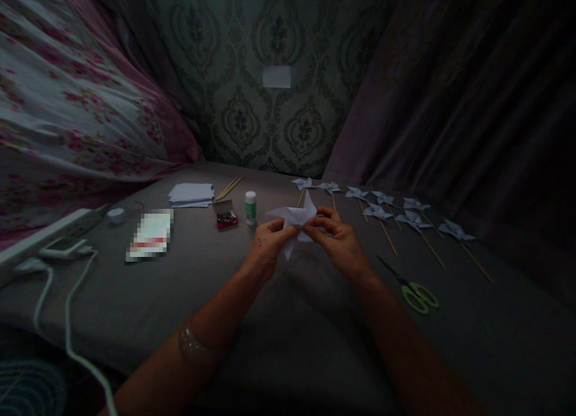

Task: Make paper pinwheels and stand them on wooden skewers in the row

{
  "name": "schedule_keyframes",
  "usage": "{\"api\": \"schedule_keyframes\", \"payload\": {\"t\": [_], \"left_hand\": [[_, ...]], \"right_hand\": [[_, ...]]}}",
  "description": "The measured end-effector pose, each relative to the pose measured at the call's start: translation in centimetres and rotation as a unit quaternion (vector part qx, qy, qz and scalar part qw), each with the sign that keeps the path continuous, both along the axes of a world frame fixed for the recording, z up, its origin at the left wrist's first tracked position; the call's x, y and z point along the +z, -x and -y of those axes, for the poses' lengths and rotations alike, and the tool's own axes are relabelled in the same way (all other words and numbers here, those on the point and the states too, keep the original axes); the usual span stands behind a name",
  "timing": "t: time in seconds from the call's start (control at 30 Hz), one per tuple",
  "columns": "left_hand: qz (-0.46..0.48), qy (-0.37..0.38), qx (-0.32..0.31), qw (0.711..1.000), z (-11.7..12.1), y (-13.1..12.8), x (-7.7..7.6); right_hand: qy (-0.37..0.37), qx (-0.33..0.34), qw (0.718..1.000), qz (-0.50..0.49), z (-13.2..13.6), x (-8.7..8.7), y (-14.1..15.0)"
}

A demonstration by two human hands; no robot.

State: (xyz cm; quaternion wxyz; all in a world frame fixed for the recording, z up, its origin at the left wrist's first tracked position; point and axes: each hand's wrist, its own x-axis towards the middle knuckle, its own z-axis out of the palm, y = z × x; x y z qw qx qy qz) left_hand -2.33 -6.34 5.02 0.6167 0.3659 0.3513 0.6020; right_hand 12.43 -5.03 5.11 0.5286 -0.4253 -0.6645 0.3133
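A white paper pinwheel [297, 215] is held up between my hands, with no stick visible on it. My left hand [270, 242] is closed on its left side, the thumb near the centre. My right hand [335, 239] pinches it from the right, its fingertips meeting at the middle. Whether a pin sits at the centre is hidden by the fingers. Just left of my hands stand a glue stick [251, 209] with a white cap and a small open red box of pins [225, 218]. Green-handled scissors [411, 290] lie to the right of my right hand.
Several finished pinwheels on sticks [377, 211] lie at the back right. At the back left are a stack of white paper [191, 194] and loose wooden sticks [230, 188]. A blurred packet [150, 236], a white lid [116, 216] and a power strip [47, 239] with cables lie left.
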Motion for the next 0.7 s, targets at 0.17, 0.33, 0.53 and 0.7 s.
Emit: {"api": "schedule_keyframes", "payload": {"t": [0.17,0.33,0.53,0.7], "left_hand": [[-0.007,-0.001,-0.006,1.000,-0.08,0.00,-0.12],[-0.021,-0.007,-0.003,1.000,-0.07,0.05,-0.23],[-0.056,-0.026,0.007,0.998,0.19,-0.01,-0.03],[-0.123,-0.055,0.039,0.990,0.09,0.07,-0.17]], "right_hand": [[-0.002,-0.003,1.000,0.004,-0.02,0.01,-0.04],[0.002,-0.004,1.000,0.010,0.03,0.03,-0.01],[0.004,-0.006,1.000,0.014,-0.02,0.02,-0.11],[0.017,-0.004,1.000,0.023,-0.04,0.16,-0.26]]}}
